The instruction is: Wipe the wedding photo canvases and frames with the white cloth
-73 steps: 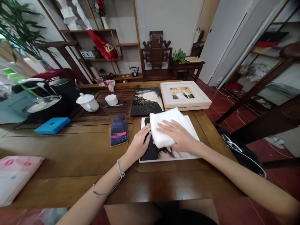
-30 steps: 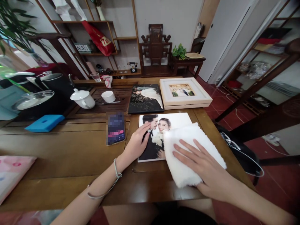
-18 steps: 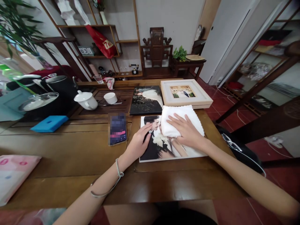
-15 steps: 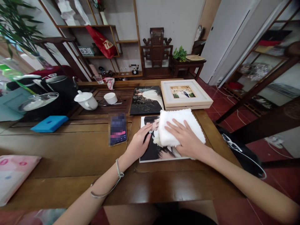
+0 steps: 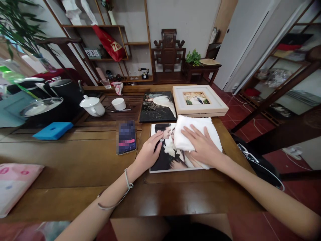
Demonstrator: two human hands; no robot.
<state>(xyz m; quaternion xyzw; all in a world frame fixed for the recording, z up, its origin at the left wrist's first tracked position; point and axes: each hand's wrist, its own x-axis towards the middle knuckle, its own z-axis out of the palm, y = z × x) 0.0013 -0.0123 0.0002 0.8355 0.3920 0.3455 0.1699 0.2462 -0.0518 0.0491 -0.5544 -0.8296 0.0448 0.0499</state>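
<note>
A flat wedding photo print [image 5: 167, 160] lies on the wooden table [image 5: 75, 167] in front of me. My right hand [image 5: 204, 145] lies flat, fingers spread, on a folded white towel [image 5: 198, 129] that covers the print's right half. My left hand [image 5: 147, 154] rests on the print's left edge, fingers stretched out, pressing it down. A thin bracelet circles my left wrist.
A phone [image 5: 126, 137] lies just left of the print. Behind it are a dark photo panel [image 5: 157, 107] and a white framed photo [image 5: 199, 100]. A teapot [image 5: 92, 106], cup [image 5: 118, 104], blue sponge [image 5: 53, 130] and pink pouch [image 5: 12, 184] are to the left. Black cabled gear [image 5: 253, 160] sits off the right edge.
My right hand slid the towel across the print: from the near right corner a second ago up to the far right part. My left hand stayed on the left edge.
</note>
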